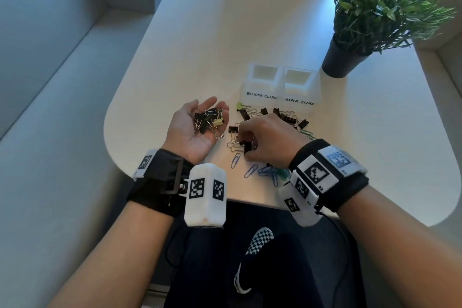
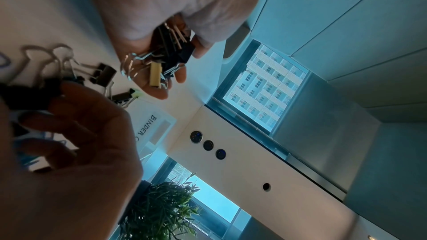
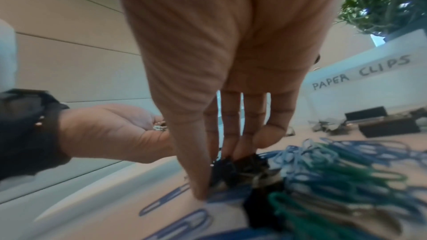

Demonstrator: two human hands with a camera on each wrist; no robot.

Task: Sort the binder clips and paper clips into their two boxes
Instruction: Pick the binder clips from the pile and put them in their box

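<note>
Nearest, the right hand pinches a black binder clip on the tabletop, just behind the paper clips. Left of it, the left hand cups gathered binder clips, palm up. Beyond stand both labelled boxes.

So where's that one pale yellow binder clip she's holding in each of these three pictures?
Head: the yellow binder clip lies in the upturned left hand, left of centre.
Left wrist: same clip, centre-left, on the fingers among black clips.
Right wrist: not visible; only the cupped left hand shows.
Shared landmark: the potted plant.
</note>
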